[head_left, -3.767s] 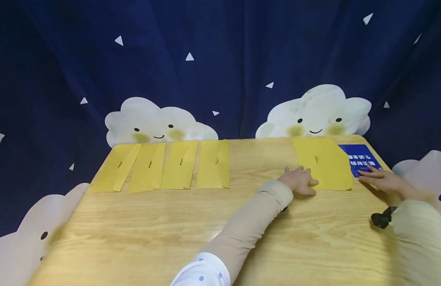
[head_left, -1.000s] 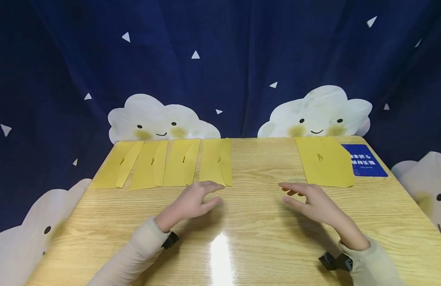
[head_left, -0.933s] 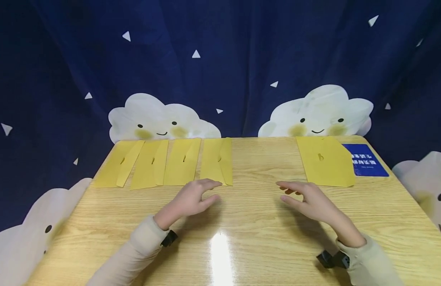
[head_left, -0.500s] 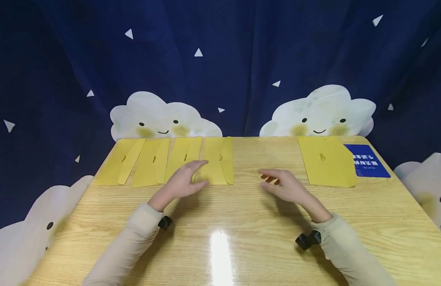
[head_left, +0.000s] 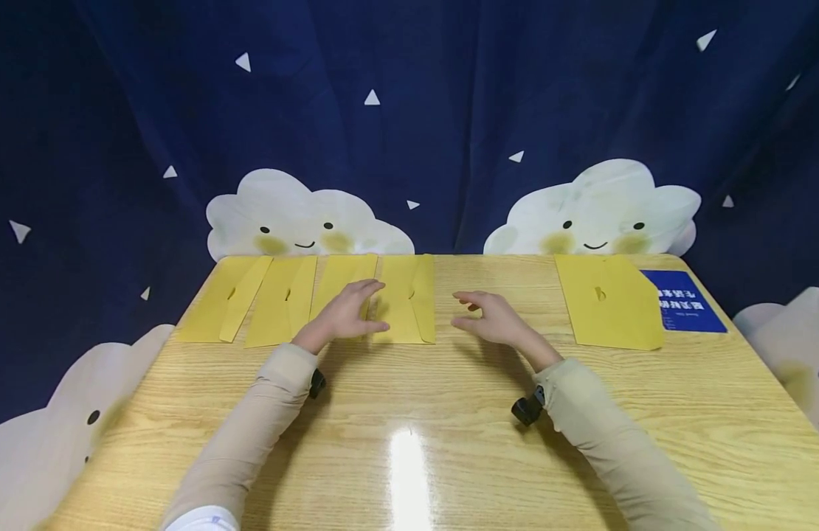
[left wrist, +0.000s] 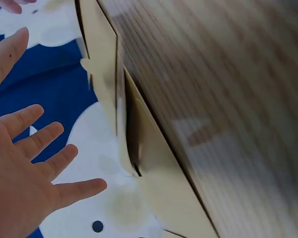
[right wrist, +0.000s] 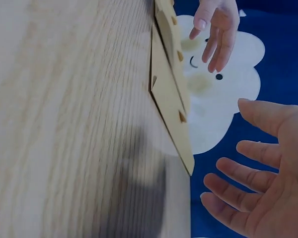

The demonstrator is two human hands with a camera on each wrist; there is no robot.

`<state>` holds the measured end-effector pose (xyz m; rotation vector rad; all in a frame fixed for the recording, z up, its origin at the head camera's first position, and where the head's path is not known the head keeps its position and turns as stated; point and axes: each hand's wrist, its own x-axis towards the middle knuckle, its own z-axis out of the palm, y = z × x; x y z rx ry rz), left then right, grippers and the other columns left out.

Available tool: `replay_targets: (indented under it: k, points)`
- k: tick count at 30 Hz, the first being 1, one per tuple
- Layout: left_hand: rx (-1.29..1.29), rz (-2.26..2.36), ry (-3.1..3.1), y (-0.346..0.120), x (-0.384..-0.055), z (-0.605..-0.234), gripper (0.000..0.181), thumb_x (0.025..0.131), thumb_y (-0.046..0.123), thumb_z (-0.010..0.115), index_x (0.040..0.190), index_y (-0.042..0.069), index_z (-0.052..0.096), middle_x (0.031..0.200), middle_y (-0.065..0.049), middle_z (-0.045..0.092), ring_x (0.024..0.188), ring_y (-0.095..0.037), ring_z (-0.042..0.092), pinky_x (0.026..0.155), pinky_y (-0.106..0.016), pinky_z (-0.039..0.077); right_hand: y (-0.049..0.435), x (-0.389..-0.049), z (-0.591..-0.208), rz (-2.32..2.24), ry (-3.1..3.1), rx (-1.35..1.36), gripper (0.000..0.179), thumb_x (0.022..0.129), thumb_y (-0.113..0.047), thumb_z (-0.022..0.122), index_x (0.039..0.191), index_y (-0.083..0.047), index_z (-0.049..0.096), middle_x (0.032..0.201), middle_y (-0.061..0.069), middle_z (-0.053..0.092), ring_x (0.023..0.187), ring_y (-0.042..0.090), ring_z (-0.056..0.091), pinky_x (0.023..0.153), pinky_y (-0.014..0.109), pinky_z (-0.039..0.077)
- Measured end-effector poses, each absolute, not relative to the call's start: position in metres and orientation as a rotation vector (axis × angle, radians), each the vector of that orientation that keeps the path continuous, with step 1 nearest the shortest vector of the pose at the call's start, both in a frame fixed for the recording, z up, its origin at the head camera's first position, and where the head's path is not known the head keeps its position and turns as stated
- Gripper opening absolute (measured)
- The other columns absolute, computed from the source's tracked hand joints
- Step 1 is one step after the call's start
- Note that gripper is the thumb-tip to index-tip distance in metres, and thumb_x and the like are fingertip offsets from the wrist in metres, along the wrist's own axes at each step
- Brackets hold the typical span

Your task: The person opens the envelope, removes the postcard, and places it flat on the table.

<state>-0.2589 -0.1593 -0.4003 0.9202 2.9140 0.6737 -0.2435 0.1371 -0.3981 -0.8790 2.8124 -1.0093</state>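
Several yellow envelopes lie in a row at the table's back left, each with a side flap. My left hand (head_left: pixel 346 310) hovers over the row, fingers spread and holding nothing, overlapping the third envelope (head_left: pixel 330 284) in the head view. Just right of its fingertips lies the rightmost envelope of the row (head_left: pixel 399 306). On that envelope's other side my right hand (head_left: pixel 492 318) hangs above the table, its fingers relaxed and pointing left. Nothing is in it. The left wrist view shows the left palm (left wrist: pixel 20 183) bare beside the envelopes' edges.
A wider yellow envelope (head_left: pixel 609 310) with its flap out lies at the back right, partly covering a blue printed card or booklet (head_left: pixel 688 302). The wooden table (head_left: pixel 343 435) ends at a dark blue curtain (head_left: pixel 409 133) with cloud patterns.
Both hands have left the wider envelope and blue item at right. Over the last second they have moved forward, the right hand also leftward, toward the row. The envelopes have stayed put.
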Motion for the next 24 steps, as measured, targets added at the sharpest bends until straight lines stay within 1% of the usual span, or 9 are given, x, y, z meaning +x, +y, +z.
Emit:
replay_targets:
  k: [3, 6, 9, 12, 14, 16, 19, 21, 24]
  points:
    - [0.887, 0.644, 2.9, -0.16, -0.267, -0.403, 0.079, 0.078, 0.039, 0.069, 0.137, -0.003, 0.036, 0.139, -0.023, 0.033, 0.127, -0.04, 0.03, 0.102, -0.051, 0.026, 0.131, -0.253, -0.401, -0.978, 2.805, -0.862, 0.053, 0.084, -0.022, 0.064, 0.127, 0.006, 0.049, 0.114, 0.025, 0.057, 0.094, 0.035, 0.058, 0.08, 0.043, 0.046]
    - [0.853, 0.602, 2.9, -0.159, -0.274, -0.406, 0.081, 0.077, 0.04, 0.07, 0.137, -0.002, 0.035, 0.14, -0.023, 0.032, 0.128, -0.039, 0.028, 0.103, -0.051, 0.024, 0.126, -0.262, -0.404, -0.943, 2.791, -0.843, 0.056, 0.083, -0.023, 0.065, 0.128, 0.006, 0.047, 0.115, 0.025, 0.056, 0.096, 0.036, 0.057, 0.082, 0.044, 0.045]
    - [0.793, 0.532, 2.904, -0.158, -0.281, -0.408, 0.084, 0.076, 0.043, 0.07, 0.139, 0.001, 0.034, 0.142, -0.02, 0.03, 0.129, -0.039, 0.026, 0.1, -0.058, 0.024, 0.122, -0.272, -0.41, -0.895, 2.772, -0.824, 0.061, 0.082, -0.026, 0.066, 0.131, 0.005, 0.045, 0.122, 0.024, 0.052, 0.106, 0.038, 0.052, 0.09, 0.045, 0.041]
    - [0.724, 0.449, 2.893, -0.156, -0.287, -0.41, 0.088, 0.074, 0.047, 0.07, 0.141, 0.005, 0.032, 0.145, -0.018, 0.026, 0.131, -0.04, 0.02, 0.095, -0.066, 0.02, 0.117, -0.281, -0.417, -0.842, 2.742, -0.821, 0.067, 0.081, -0.03, 0.068, 0.134, 0.003, 0.042, 0.131, 0.024, 0.044, 0.118, 0.038, 0.042, 0.098, 0.046, 0.033]
    - [0.685, 0.391, 2.87, -0.155, -0.291, -0.411, 0.091, 0.072, 0.05, 0.071, 0.142, 0.008, 0.03, 0.147, -0.015, 0.023, 0.133, -0.039, 0.015, 0.093, -0.07, 0.016, 0.114, -0.287, -0.422, -0.801, 2.724, -0.821, 0.072, 0.08, -0.033, 0.069, 0.136, 0.002, 0.039, 0.136, 0.024, 0.038, 0.125, 0.039, 0.033, 0.102, 0.048, 0.026]
    - [0.668, 0.35, 2.84, -0.154, -0.295, -0.412, 0.094, 0.071, 0.051, 0.071, 0.143, 0.009, 0.029, 0.148, -0.015, 0.019, 0.134, -0.039, 0.011, 0.093, -0.071, 0.013, 0.111, -0.291, -0.426, -0.752, 2.704, -0.801, 0.077, 0.078, -0.037, 0.069, 0.139, -0.002, 0.036, 0.14, 0.022, 0.033, 0.129, 0.039, 0.026, 0.102, 0.053, 0.021]
    - [0.643, 0.308, 2.792, -0.152, -0.299, -0.413, 0.096, 0.07, 0.052, 0.071, 0.144, 0.011, 0.027, 0.15, -0.014, 0.016, 0.135, -0.039, 0.007, 0.094, -0.071, 0.01, 0.106, -0.295, -0.43, -0.682, 2.686, -0.769, 0.083, 0.077, -0.043, 0.069, 0.142, -0.008, 0.031, 0.146, 0.017, 0.024, 0.132, 0.039, 0.017, 0.1, 0.057, 0.018]
    - [0.628, 0.307, 2.768, -0.151, -0.301, -0.414, 0.096, 0.07, 0.052, 0.072, 0.144, 0.012, 0.027, 0.15, -0.014, 0.016, 0.135, -0.039, 0.006, 0.094, -0.071, 0.008, 0.103, -0.297, -0.431, -0.649, 2.678, -0.744, 0.086, 0.076, -0.047, 0.068, 0.144, -0.012, 0.028, 0.148, 0.013, 0.02, 0.133, 0.038, 0.013, 0.098, 0.058, 0.018]
    - [0.6, 0.301, 2.741, -0.15, -0.303, -0.414, 0.095, 0.07, 0.052, 0.072, 0.144, 0.012, 0.027, 0.149, -0.013, 0.017, 0.135, -0.038, 0.005, 0.096, -0.07, 0.007, 0.099, -0.298, -0.433, -0.61, 2.682, -0.727, 0.086, 0.075, -0.049, 0.068, 0.144, -0.013, 0.029, 0.149, 0.011, 0.019, 0.133, 0.038, 0.011, 0.097, 0.057, 0.016]
